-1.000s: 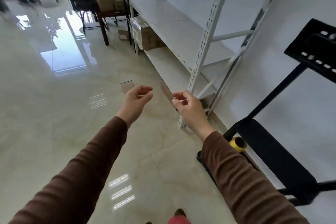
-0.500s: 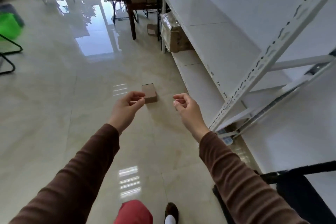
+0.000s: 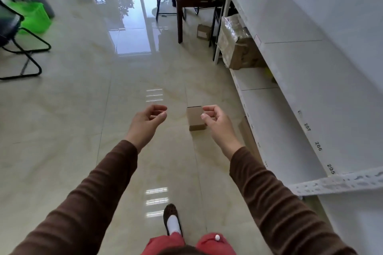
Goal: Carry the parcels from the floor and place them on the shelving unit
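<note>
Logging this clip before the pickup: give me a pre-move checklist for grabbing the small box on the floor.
1. Left hand free: ok, it holds nothing.
2. Right hand free: ok, fingers curled, nothing in them.
3. Box on the floor ahead: ok, upright, partly behind the right hand.
4. Hands touching the box: cannot tell for the right; the left is apart.
5. Path to the box: ok, bare tiles between foot and box.
6. Room on the shelf: ok, wide bare space.

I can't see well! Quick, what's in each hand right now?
Left hand: open, loosely curled, holding nothing.
Right hand: open, loosely curled, empty; small parcel sits on the floor beyond.
</note>
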`<state>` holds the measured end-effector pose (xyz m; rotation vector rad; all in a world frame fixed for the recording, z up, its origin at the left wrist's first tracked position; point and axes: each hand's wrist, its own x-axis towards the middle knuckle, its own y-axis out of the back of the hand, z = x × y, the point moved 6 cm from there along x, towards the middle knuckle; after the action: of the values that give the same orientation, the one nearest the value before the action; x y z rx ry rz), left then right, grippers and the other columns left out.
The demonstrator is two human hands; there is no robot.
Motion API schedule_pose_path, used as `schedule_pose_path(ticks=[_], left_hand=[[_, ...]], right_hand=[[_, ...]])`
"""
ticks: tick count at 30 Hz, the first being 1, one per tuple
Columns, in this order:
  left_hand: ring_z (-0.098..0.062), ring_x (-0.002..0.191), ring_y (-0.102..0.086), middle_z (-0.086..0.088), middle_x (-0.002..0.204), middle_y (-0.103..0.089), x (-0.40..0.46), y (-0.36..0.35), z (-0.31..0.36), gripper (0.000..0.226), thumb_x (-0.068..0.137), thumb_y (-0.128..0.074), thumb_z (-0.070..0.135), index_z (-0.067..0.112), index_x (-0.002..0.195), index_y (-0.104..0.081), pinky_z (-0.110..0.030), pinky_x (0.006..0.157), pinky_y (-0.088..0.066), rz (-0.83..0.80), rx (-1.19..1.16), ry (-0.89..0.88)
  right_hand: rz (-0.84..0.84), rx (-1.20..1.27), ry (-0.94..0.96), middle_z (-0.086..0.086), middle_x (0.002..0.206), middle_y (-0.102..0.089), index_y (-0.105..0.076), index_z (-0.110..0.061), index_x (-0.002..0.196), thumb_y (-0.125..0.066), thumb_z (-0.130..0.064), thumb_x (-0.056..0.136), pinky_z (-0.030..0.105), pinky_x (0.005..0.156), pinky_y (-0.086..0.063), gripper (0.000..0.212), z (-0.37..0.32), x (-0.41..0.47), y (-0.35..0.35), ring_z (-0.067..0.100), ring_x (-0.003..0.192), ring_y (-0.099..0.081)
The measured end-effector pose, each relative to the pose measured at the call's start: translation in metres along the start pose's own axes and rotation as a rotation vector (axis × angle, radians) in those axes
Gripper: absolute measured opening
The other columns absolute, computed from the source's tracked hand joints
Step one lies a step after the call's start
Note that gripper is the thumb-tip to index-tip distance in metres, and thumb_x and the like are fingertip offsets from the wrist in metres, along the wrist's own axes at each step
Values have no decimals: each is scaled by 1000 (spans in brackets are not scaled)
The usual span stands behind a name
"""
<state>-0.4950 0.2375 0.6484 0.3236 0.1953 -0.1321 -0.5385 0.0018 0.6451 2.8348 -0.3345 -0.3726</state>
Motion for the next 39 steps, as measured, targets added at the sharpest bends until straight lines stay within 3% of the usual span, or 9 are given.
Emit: schedule_pose_path(ticks=[4, 9, 13, 17, 23, 26, 29, 35, 39], left_hand=[[-15, 94, -65, -10, 105, -72, 71, 21, 1, 21, 96, -66, 23, 18, 115, -73, -23, 81, -48, -23, 16, 20], [-15, 95, -63, -7, 102, -69, 158, 15, 3, 18, 96, -66, 24, 21, 113, -73, -22, 80, -47, -110, 32, 38], [-15, 95, -61, -8, 105, -67, 245, 3, 13, 13, 97, -65, 22, 26, 107, -71, -21, 78, -46, -177, 53, 27], [-14, 93, -59, -6, 101, -64, 327, -6, 33, 12, 97, -66, 21, 31, 101, -70, -20, 77, -46, -232, 92, 14], [-13, 92, -59, -2, 102, -66, 432, -4, 58, 19, 97, -65, 19, 16, 115, -71, -8, 71, -47, -267, 141, 3], [-13, 92, -60, 1, 100, -67, 484, -2, 61, 14, 97, -66, 19, 23, 109, -71, -14, 74, -46, -310, 143, 10], [-15, 93, -61, 1, 101, -68, 544, 0, 67, 13, 95, -66, 21, 28, 105, -70, -21, 77, -46, -363, 157, -9], [-17, 96, -63, -4, 107, -69, 655, -12, 91, 16, 94, -64, 22, 26, 109, -71, -24, 81, -48, -560, 241, -76], [-14, 96, -62, -2, 108, -68, 705, -28, 111, 21, 99, -62, 20, 16, 119, -69, -17, 79, -46, -738, 354, -119]], right_hand=[[31, 35, -42, -3, 105, -66, -65, -16, 125, -59, -18, 102, 9, 63, -52, 24, -14, 56, -21, 9, 88, -64], [81, 37, -89, 6, 114, -69, -65, -21, 121, -61, -22, 100, 36, 89, -57, 22, -15, 136, -29, 22, 99, -67], [113, 61, -112, 5, 113, -68, -65, -21, 121, -60, -22, 101, 29, 85, -53, 21, -18, 213, -33, 17, 93, -64], [138, 76, -138, 3, 108, -67, -64, -17, 122, -60, -21, 101, 36, 91, -56, 22, -28, 286, -34, 16, 89, -64], [159, 81, -156, 4, 106, -68, -64, -15, 122, -59, -20, 101, 36, 91, -54, 22, -54, 388, -35, 16, 88, -64], [193, 103, -166, 9, 107, -71, -65, -19, 113, -60, -17, 100, 33, 89, -53, 14, -61, 433, -43, 16, 85, -63], [237, 121, -187, 4, 101, -69, -66, -21, 106, -59, -17, 100, 29, 85, -52, 10, -66, 477, -53, 15, 83, -63], [392, 182, -242, 3, 98, -69, -67, -24, 100, -59, -18, 100, 29, 84, -52, 11, -75, 549, -75, 14, 82, -61], [565, 240, -298, 3, 97, -70, -66, -28, 95, -59, -17, 99, 28, 82, -52, 14, -80, 575, -87, 14, 80, -61]])
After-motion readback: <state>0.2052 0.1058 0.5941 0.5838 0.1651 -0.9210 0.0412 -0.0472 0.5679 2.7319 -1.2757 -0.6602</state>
